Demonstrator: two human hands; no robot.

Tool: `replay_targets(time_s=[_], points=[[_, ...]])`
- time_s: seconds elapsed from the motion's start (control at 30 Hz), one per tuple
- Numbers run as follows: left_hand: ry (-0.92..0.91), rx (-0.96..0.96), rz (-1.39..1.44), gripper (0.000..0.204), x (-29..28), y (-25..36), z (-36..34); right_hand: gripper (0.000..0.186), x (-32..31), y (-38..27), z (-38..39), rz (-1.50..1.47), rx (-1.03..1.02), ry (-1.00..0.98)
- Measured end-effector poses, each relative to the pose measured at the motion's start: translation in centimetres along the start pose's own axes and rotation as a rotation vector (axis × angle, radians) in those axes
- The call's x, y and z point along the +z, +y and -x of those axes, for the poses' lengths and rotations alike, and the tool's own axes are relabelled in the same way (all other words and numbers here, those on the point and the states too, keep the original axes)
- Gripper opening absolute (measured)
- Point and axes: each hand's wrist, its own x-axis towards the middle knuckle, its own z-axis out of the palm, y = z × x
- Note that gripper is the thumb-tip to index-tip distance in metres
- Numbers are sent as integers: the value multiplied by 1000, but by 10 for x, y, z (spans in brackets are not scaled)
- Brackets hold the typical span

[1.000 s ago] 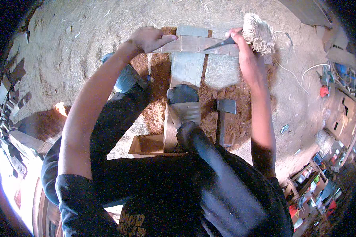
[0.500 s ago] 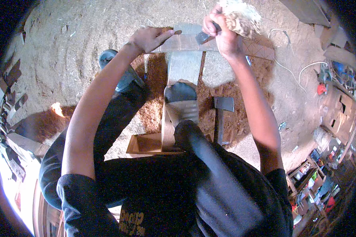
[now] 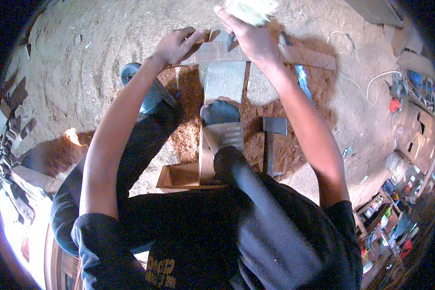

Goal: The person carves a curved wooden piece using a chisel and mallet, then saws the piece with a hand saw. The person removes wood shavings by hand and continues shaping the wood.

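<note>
**Brace the strip, steer the blade**

A pale wooden beam point(image 3: 225, 79), upper centre, runs under the line-marked wooden strip point(image 3: 307, 57). The left hand point(image 3: 174, 46) rests on the strip's left part, its grip unclear; it belongs clear of the edge. The right hand point(image 3: 257, 44) clasps a chisel point(image 3: 231, 43), best aligned with the lines.

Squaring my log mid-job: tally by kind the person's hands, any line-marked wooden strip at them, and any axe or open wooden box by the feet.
Left hand and right hand: 2
Line-marked wooden strip: 1
Axe: 1
Open wooden box: 1
Total: 5
</note>
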Motion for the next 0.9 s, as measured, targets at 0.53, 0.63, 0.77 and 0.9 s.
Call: replay_targets(time_s=[0.53, 0.63, 0.77, 0.9], points=[[-147, 286, 342, 69, -61, 130, -8, 34, -39, -55, -4, 305, 88, 20], [84, 179, 301, 68, -48, 141, -3, 34, -38, -57, -1, 284, 85, -59], [126, 353, 666, 43, -14, 119, -18, 35, -45, -79, 1, 244, 87, -134], [92, 188, 874, 30, 2, 126, -28, 42, -67, -90, -1, 407, 186, -230]])
